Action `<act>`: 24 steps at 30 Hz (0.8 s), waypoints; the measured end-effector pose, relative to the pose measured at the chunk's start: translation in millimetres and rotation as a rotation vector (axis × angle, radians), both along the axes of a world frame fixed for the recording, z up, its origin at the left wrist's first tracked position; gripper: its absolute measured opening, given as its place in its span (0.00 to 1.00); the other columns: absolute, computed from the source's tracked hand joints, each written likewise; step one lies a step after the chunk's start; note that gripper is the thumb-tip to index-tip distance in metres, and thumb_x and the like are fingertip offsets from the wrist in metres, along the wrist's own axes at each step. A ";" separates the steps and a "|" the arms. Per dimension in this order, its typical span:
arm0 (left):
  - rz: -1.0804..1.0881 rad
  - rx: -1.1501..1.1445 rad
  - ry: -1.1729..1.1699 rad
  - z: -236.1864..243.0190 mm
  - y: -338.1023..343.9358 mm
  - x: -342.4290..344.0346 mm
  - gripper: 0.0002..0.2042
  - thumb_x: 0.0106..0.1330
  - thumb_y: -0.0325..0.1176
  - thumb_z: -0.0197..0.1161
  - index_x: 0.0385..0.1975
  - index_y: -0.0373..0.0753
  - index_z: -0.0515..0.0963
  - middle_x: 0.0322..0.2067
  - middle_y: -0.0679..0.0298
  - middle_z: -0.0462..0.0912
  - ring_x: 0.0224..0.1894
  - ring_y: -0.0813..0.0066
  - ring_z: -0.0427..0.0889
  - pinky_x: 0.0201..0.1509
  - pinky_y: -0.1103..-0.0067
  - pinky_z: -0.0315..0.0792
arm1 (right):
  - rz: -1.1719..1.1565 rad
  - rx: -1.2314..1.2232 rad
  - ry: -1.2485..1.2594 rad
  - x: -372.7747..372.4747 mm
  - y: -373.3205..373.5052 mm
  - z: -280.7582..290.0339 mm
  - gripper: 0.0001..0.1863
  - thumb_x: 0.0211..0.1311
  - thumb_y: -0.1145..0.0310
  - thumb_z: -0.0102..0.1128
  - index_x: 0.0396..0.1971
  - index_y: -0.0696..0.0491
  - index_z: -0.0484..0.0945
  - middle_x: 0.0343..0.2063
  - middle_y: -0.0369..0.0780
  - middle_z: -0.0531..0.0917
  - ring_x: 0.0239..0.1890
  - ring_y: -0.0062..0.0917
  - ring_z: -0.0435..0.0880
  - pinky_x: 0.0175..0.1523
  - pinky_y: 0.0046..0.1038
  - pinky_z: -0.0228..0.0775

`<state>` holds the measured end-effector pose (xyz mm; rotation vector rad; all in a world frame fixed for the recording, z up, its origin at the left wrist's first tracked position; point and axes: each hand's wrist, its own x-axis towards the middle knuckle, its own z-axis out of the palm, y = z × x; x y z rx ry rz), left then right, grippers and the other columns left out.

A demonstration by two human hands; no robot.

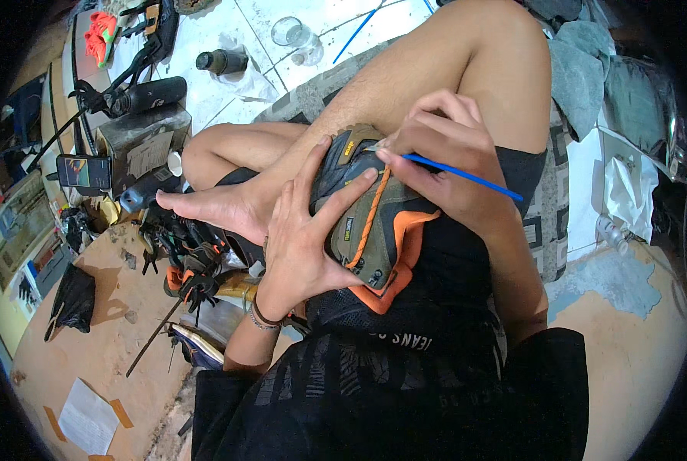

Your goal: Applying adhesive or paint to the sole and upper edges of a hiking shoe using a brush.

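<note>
- head view: the person sits cross-legged on a patterned cushion (pixel 547 215), bare foot (pixel 212 206) turned to the left, with an olive and grey hiking shoe (pixel 362 223) resting in the lap against the shin.
- the left hand (pixel 301 238) is spread flat under and around the shoe, fingers splayed over its side and toe, bracing it; it grips nothing else.
- the right hand (pixel 435 150) is closed in a pinch on a thin blue brush (pixel 462 175), whose handle runs out to the right while its tip meets the upper edge of the shoe near the toe.
- an orange lace (pixel 370 219) runs down the middle of the shoe, and orange trim shows at the collar near the dark shirt.
- judged from this, the step in hand is working the brush tip along a seam or edge of the shoe, probably spreading glue or paint; what is on the tip is too small to tell.
- the next move calls for a steady left-hand hold and a fine, light stroke along the same edge, keeping clear of the lace.
- well apart on the floor to the left lie clamps (pixel 193 269), a dark bottle (pixel 222 61), a phone (pixel 84 172) and a black bag (pixel 72 298).
</note>
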<state>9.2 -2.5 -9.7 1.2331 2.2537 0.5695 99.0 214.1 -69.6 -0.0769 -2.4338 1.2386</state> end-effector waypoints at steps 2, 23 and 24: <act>0.000 -0.002 -0.012 -1.0 2.1 0.0 0.50 0.30 0.53 0.82 0.66 0.59 0.76 0.74 0.45 0.56 0.64 0.42 0.72 0.63 0.57 0.70 | -0.006 -0.014 0.009 1.0 -1.4 -3.4 0.09 0.60 0.61 0.70 0.35 0.49 0.83 0.29 0.34 0.84 0.43 0.28 0.81 0.52 0.35 0.63; -0.006 -0.013 0.019 -0.4 -0.4 -1.3 0.49 0.31 0.48 0.82 0.65 0.58 0.76 0.75 0.47 0.55 0.60 0.45 0.75 0.61 0.58 0.71 | 0.107 -0.191 -0.015 -11.8 -7.3 -4.6 0.11 0.59 0.60 0.72 0.34 0.50 0.83 0.31 0.32 0.84 0.42 0.28 0.82 0.52 0.35 0.65; -0.009 -0.012 0.019 -0.4 -0.6 -1.0 0.49 0.31 0.48 0.82 0.65 0.58 0.76 0.75 0.47 0.55 0.60 0.45 0.75 0.61 0.58 0.71 | 0.152 -0.270 -0.013 -12.8 -9.1 -7.1 0.11 0.59 0.60 0.72 0.34 0.50 0.83 0.31 0.32 0.84 0.43 0.28 0.82 0.51 0.34 0.65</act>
